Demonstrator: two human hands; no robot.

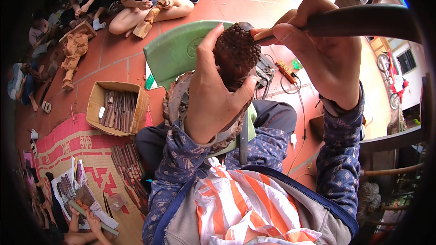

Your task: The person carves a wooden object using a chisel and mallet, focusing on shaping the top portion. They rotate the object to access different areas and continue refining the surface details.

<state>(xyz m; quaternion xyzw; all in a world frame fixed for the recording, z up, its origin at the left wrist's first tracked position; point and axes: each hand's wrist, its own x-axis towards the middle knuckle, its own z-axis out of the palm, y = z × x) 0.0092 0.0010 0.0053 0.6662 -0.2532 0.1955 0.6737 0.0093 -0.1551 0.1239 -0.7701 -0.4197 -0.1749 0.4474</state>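
A dark wooden head carved with rows of small round curls [237, 47] stands in front of me. My left hand [213, 97] is closed round its near side, forefinger along the left and thumb on the right. High on the right, my right hand [318, 50] pinches a slim dark tool that runs back into a thick black flexible shaft [363, 20], like a rotary carving tool. Its thin tip reaches the curls on the head's right side. Below, a rough brown carved piece [175, 97] shows partly behind my left hand and wrist.
Behind the work stands a green plastic chair [170, 47]. A cardboard box of chisels [102, 122] and a row of chisels [129, 168] lie to the left. An orange power strip [286, 71] with trailing cables is on the right floor. Several people work nearby, beside a carved figure [75, 50].
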